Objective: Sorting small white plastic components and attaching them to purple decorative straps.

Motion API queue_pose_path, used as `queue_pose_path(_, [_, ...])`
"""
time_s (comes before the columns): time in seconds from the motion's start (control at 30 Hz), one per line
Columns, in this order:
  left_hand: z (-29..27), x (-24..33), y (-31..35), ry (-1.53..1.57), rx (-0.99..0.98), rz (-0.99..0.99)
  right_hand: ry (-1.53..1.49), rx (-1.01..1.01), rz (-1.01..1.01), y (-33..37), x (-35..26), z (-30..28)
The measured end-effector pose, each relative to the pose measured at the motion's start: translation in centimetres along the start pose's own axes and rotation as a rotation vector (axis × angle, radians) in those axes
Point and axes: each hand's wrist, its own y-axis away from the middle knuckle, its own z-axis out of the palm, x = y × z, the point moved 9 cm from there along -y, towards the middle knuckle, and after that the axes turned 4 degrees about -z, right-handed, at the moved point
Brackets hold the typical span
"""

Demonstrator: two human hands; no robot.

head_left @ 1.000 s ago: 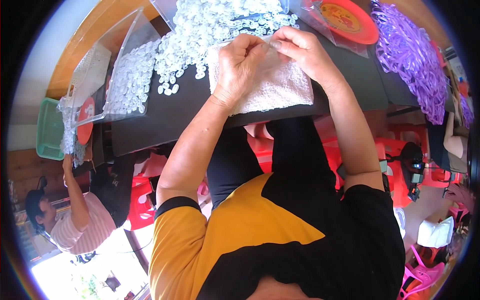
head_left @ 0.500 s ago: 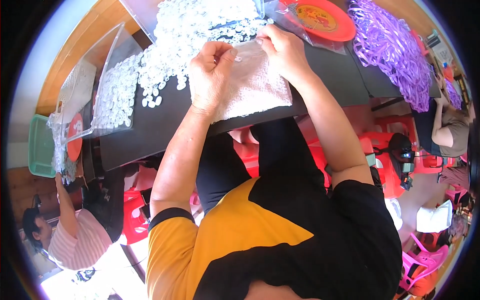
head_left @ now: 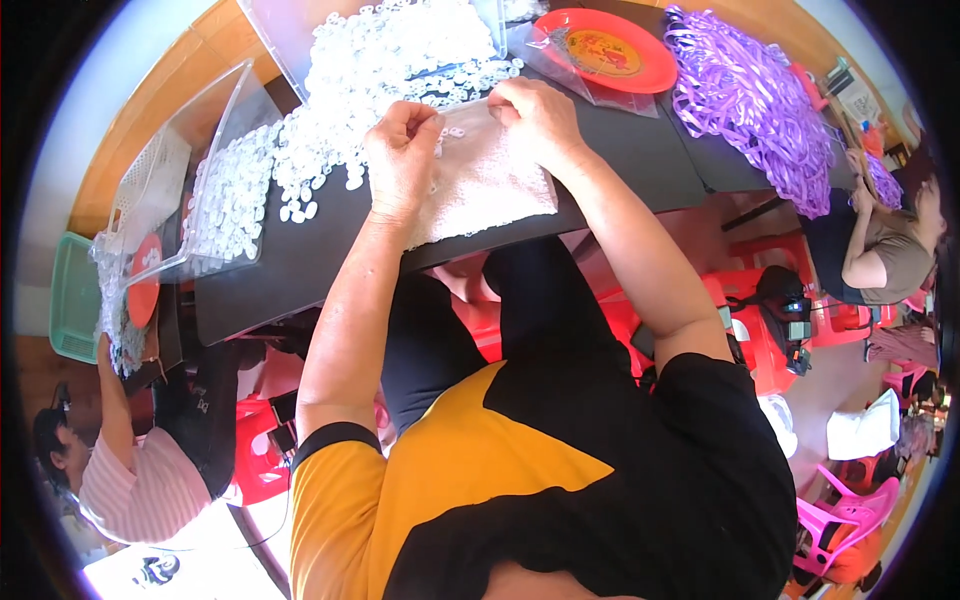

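Observation:
A clear plastic bag [head_left: 490, 195] filled with tiny pinkish-white pieces lies at the table's near edge, between my hands. My left hand [head_left: 402, 165] is closed in a pinch at its upper left corner, thumb against the fingers. At the upper right corner my right hand [head_left: 542, 122] pinches the film, its fingertips partly hidden behind the knuckles. A few small white oval pieces [head_left: 455, 132] show by the bag's top edge, close to my left thumb. Beyond my hands spreads a big heap of white oval pieces [head_left: 375, 60].
A clear bin [head_left: 207, 150] lies tipped at the left, more ovals spilling from it. A red plate [head_left: 655, 62] and purple ribbons [head_left: 745, 110] lie on the right of the dark table [head_left: 290, 275]. Co-workers sit at left [head_left: 150, 485] and right [head_left: 885, 260]; red stools [head_left: 265, 450] stand below.
Both hands and the bag sit slightly farther left and lower in the picture, as the whole view has shifted a little. Both pinches stay closed.

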Motion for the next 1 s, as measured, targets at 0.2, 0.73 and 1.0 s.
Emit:
queue_pose_path(0.2, [-0.4,-0.5,0.0,-0.017,0.014,-0.001,-0.098,0.097,0.101,-0.8,0.7,-4.0])
queue_pose_path(0.73, [-0.2,-1.4,-0.4,-0.024,0.032,-0.049,0.487,-0.414,0.154,-5.5,17.8,-2.8])
queue_pose_path(1.0, [0.0,-0.9,-0.5,-0.065,0.039,-0.062,0.419,-0.435,0.102,-5.9,19.1,-1.6])
